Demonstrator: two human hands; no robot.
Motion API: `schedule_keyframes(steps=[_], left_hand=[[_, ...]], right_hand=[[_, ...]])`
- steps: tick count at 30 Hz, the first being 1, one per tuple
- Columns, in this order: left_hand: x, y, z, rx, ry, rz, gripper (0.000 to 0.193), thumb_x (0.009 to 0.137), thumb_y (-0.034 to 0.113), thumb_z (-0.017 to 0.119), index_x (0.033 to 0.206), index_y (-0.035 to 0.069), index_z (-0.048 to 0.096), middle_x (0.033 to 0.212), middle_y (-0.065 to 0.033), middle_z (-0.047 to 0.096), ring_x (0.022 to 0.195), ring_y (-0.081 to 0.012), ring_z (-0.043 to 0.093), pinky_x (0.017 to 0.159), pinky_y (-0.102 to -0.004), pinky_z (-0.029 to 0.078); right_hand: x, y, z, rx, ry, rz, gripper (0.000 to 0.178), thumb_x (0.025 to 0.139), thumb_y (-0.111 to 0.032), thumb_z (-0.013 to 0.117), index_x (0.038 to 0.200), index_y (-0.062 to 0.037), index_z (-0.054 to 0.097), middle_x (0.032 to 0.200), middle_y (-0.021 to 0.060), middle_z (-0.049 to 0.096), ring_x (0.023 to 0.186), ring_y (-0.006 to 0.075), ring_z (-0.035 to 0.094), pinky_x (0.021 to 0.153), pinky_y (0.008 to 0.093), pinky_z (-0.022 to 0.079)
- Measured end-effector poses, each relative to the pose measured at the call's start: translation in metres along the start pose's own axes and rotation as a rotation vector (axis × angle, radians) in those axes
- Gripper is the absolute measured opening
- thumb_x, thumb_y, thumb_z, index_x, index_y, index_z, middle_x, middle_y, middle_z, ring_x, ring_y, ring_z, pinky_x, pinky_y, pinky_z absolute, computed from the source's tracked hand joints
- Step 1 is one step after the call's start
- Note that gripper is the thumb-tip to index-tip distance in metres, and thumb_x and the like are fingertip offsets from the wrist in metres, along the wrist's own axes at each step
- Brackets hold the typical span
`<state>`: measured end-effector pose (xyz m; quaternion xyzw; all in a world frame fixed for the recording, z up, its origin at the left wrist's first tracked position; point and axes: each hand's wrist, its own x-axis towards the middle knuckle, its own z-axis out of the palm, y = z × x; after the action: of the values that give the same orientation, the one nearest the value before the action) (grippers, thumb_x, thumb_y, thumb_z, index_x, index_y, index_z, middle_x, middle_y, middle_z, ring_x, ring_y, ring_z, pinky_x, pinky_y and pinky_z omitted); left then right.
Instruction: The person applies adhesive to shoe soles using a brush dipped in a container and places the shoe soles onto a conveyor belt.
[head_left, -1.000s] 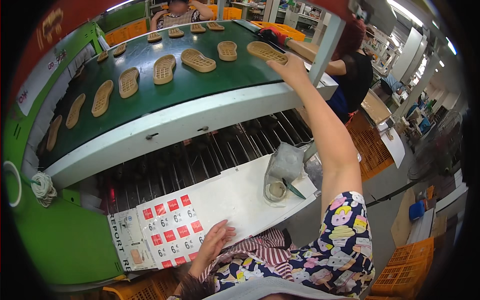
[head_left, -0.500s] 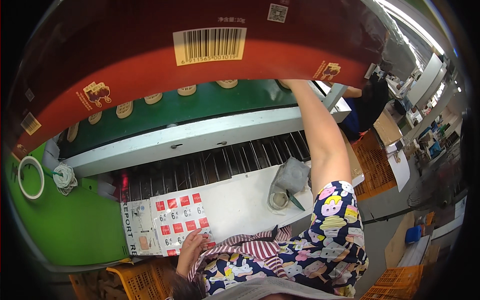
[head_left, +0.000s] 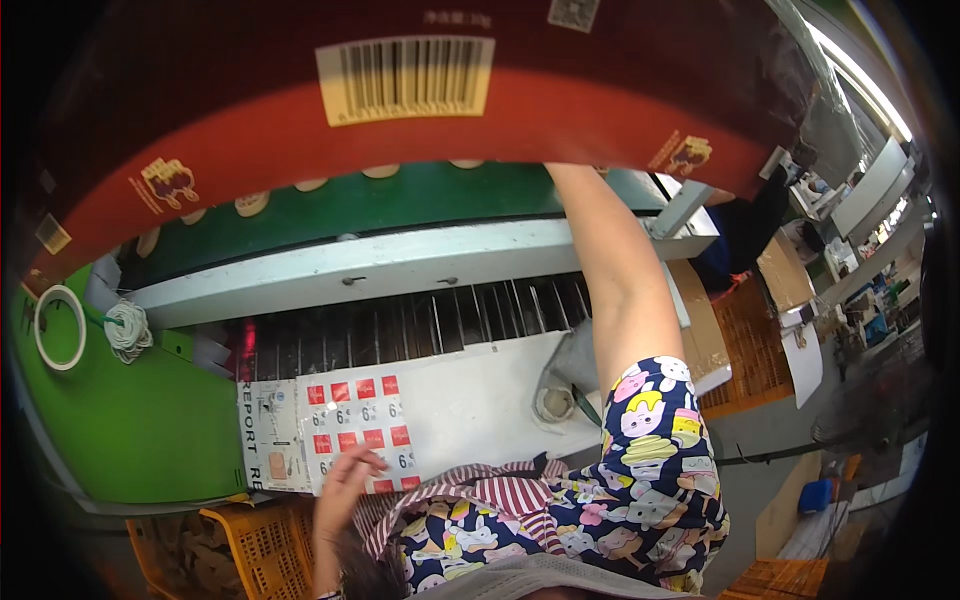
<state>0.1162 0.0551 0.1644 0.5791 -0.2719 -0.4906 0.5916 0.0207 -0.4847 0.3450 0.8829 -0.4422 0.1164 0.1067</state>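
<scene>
My left hand (head_left: 350,471) hovers over a sheet of red-and-white price stickers (head_left: 360,420) at the front of the bench. Its fingers are extended and a little apart, and I see nothing held in them. My right arm (head_left: 628,270) reaches away over a pale metal rail (head_left: 400,262) toward a green conveyor belt (head_left: 430,205). The right hand itself is hidden behind a big red printed panel (head_left: 560,130) that fills the top of the picture. Several tan, sole-shaped pieces (head_left: 252,204) lie on the belt, partly cut off by that panel.
Dark rollers (head_left: 400,330) run below the rail. A grey block and a tape roll (head_left: 556,404) sit near my right arm. On the green surface at left are a white ring (head_left: 62,328) and a bundle of white cord (head_left: 128,330). An orange crate (head_left: 250,550) stands below.
My left hand has moved left and slightly up across the sticker sheet. The right forearm has shifted left, and its hand has passed out of sight behind the red panel. The view has tilted slightly.
</scene>
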Motion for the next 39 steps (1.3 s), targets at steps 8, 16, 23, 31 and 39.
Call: schedule_keyframes(steps=[8, 16, 23, 31, 39], left_hand=[[-0.031, 0.221, 0.027, -0.079, -1.145, 0.963, 0.024, 0.089, 0.013, 0.036, 0.1, 0.005, 0.057, 0.072, -0.0079, 0.052, 0.058, -0.0192, 0.046, 0.052, -0.0316, 0.038], [-0.005, 0.231, 0.045, -0.003, -2.2, 0.745, 0.044, 0.086, 0.04, 0.042, 0.109, 0.004, 0.053, 0.08, -0.0128, 0.056, 0.085, -0.0301, 0.052, 0.069, -0.044, 0.039], [0.011, 0.24, 0.066, -0.318, -2.525, 0.728, 0.037, 0.086, 0.031, 0.044, 0.103, 0.001, 0.056, 0.083, -0.0139, 0.057, 0.086, -0.0304, 0.053, 0.073, -0.0433, 0.04], [0.005, 0.259, 0.031, -0.422, -2.56, 0.814, 0.029, 0.085, 0.02, 0.045, 0.095, -0.003, 0.059, 0.085, -0.0152, 0.058, 0.088, -0.0308, 0.054, 0.077, -0.0426, 0.04], [-0.115, 0.255, -0.045, -0.158, -1.871, 0.989, 0.018, 0.085, 0.009, 0.049, 0.081, -0.006, 0.057, 0.067, -0.0142, 0.049, 0.059, -0.0252, 0.046, 0.053, -0.036, 0.036]], right_hand=[[-0.094, 0.007, -0.028, 0.402, 0.203, -0.112, 0.056, 0.078, -0.032, 0.061, 0.122, -0.0006, 0.047, 0.127, 0.0222, 0.046, 0.119, 0.0334, 0.043, 0.1, 0.0432, 0.035], [-0.262, -0.018, -0.041, 0.934, 0.1, -0.049, 0.058, 0.081, -0.021, 0.064, 0.129, -0.0012, 0.039, 0.119, 0.019, 0.053, 0.109, 0.0243, 0.053, 0.085, 0.0332, 0.046], [-0.33, -0.027, -0.041, 0.999, -0.084, 0.069, 0.061, 0.081, -0.019, 0.063, 0.132, -0.0023, 0.035, 0.115, 0.0176, 0.056, 0.095, 0.0232, 0.058, 0.078, 0.0335, 0.048], [-0.327, -0.036, -0.032, 1.073, -0.149, 0.095, 0.058, 0.082, -0.016, 0.061, 0.133, -0.0034, 0.036, 0.115, 0.0144, 0.058, 0.095, 0.0197, 0.058, 0.079, 0.0314, 0.047], [-0.353, -0.051, 0.008, 1.095, -0.187, 0.105, 0.053, 0.078, -0.004, 0.06, 0.128, -0.0017, 0.043, 0.108, 0.0148, 0.061, 0.101, 0.0198, 0.058, 0.081, 0.0315, 0.047]])
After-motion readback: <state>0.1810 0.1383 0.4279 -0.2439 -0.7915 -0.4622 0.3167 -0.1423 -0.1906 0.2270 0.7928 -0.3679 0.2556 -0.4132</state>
